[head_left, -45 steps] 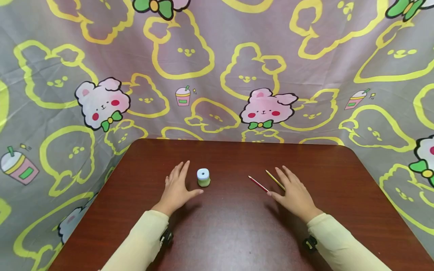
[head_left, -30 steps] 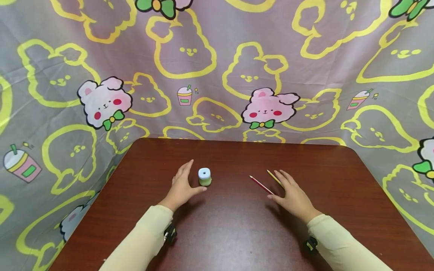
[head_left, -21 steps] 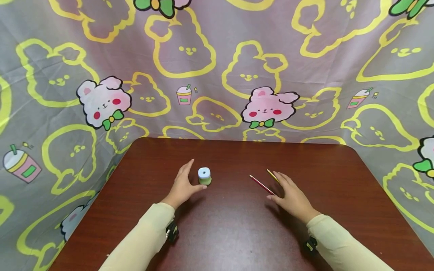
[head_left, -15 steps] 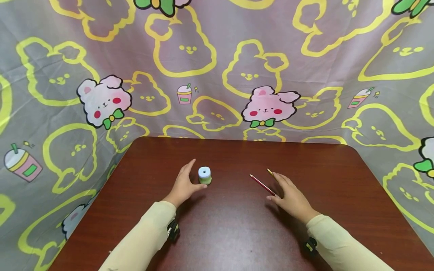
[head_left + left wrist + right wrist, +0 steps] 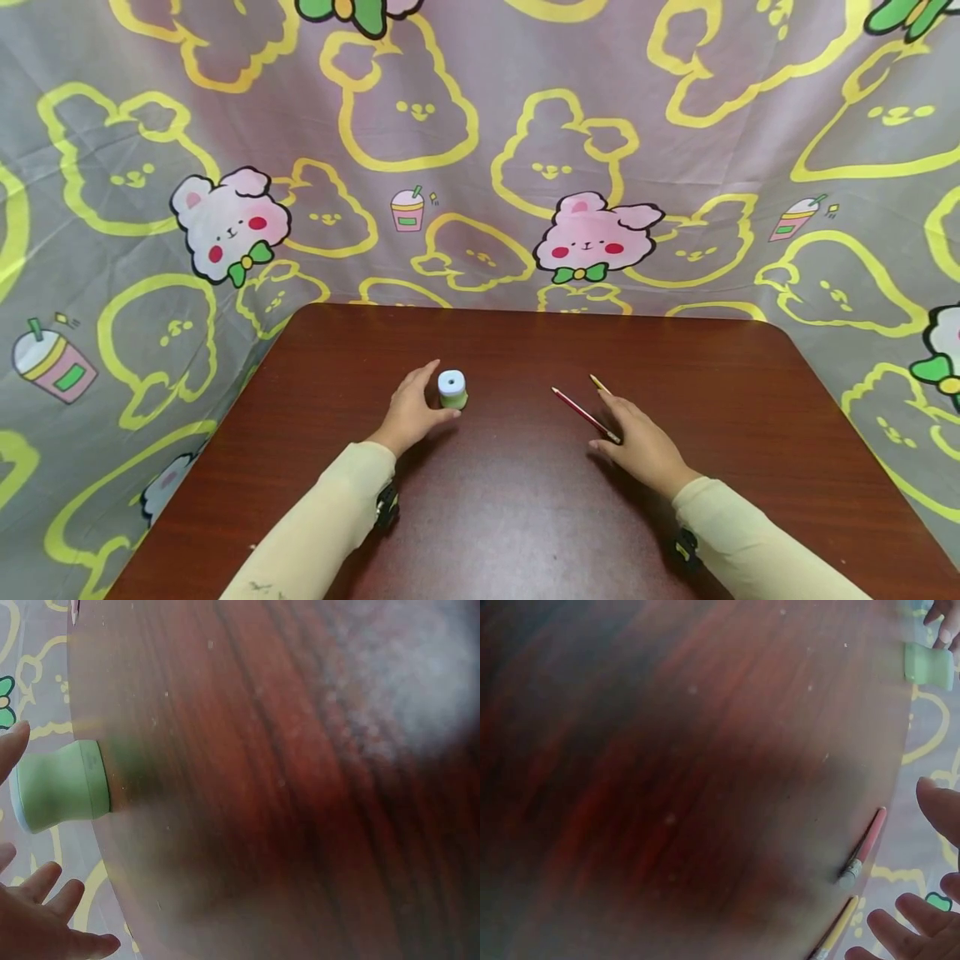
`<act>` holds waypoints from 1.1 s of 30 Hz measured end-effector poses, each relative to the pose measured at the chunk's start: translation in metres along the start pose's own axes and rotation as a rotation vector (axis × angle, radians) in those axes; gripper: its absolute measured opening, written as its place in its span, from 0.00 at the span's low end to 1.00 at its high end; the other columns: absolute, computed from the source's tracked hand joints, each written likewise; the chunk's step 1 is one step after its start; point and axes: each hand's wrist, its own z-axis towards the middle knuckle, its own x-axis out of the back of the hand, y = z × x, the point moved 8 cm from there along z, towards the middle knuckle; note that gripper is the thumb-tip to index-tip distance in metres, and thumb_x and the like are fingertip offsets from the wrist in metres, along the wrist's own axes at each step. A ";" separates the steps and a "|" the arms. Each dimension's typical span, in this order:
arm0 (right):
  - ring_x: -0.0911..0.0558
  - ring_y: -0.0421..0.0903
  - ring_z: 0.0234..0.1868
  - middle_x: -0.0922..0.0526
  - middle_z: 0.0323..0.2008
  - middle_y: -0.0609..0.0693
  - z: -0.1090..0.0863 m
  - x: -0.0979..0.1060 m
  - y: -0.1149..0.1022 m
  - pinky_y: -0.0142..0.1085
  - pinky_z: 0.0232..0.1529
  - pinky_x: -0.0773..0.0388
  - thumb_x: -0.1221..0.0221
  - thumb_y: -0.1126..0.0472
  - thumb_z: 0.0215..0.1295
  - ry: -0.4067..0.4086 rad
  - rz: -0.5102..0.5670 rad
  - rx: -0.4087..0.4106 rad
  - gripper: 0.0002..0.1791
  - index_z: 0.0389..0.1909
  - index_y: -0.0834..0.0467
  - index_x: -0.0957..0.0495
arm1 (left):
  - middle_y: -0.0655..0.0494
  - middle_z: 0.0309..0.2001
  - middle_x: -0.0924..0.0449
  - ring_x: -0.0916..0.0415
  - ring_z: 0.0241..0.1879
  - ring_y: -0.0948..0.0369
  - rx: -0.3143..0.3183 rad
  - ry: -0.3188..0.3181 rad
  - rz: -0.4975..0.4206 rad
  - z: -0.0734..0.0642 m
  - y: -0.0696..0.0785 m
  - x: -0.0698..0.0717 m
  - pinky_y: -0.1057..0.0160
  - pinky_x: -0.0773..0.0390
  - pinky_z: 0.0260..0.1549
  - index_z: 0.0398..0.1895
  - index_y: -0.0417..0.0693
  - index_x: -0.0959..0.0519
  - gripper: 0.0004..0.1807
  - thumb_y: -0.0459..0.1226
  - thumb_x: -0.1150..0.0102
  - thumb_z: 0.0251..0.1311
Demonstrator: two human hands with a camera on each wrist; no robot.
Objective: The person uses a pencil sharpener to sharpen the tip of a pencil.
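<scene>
A small pencil sharpener stands upright on the table, with a green body and a pale blue top with a hole. My left hand is just left of it, thumb in front and fingers behind, spread apart. In the left wrist view the sharpener shows between thumb and fingers, a gap on both sides. A red pencil and a yellow pencil lie side by side, tips pointing away to the left. Over them hovers my right hand, fingers spread; it hides most of the yellow pencil.
The dark red-brown wooden table is glossy and has rounded far corners. A grey curtain with yellow outlines and rabbit faces hangs behind it and along both sides.
My left hand has moved right, closer around the sharpener. My right hand has come slightly nearer and lower, covering more of the yellow pencil. Sharpener and pencils stay in place.
</scene>
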 end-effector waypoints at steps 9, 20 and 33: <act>0.30 0.65 0.62 0.29 0.61 0.67 -0.001 -0.004 0.001 0.58 0.57 0.32 0.30 0.56 0.53 -0.006 -0.040 -0.019 0.41 0.66 0.64 0.34 | 0.38 0.65 0.33 0.38 0.65 0.43 0.006 0.000 0.014 0.006 -0.002 -0.002 0.37 0.41 0.61 0.70 0.43 0.37 0.50 0.40 0.23 0.42; 0.26 0.64 0.59 0.25 0.57 0.66 0.002 -0.005 0.006 0.56 0.56 0.30 0.31 0.61 0.53 0.017 -0.046 -0.055 0.33 0.61 0.66 0.28 | 0.37 0.64 0.33 0.37 0.65 0.43 0.020 -0.002 0.007 0.012 -0.001 -0.006 0.38 0.41 0.61 0.70 0.43 0.36 0.48 0.40 0.23 0.42; 0.22 0.62 0.51 0.21 0.50 0.64 0.006 -0.007 0.009 0.55 0.52 0.26 0.31 0.65 0.52 0.008 -0.054 -0.074 0.27 0.55 0.66 0.23 | 0.38 0.62 0.30 0.33 0.62 0.43 0.021 -0.002 -0.022 0.014 0.003 -0.009 0.38 0.40 0.59 0.67 0.41 0.33 0.45 0.38 0.24 0.43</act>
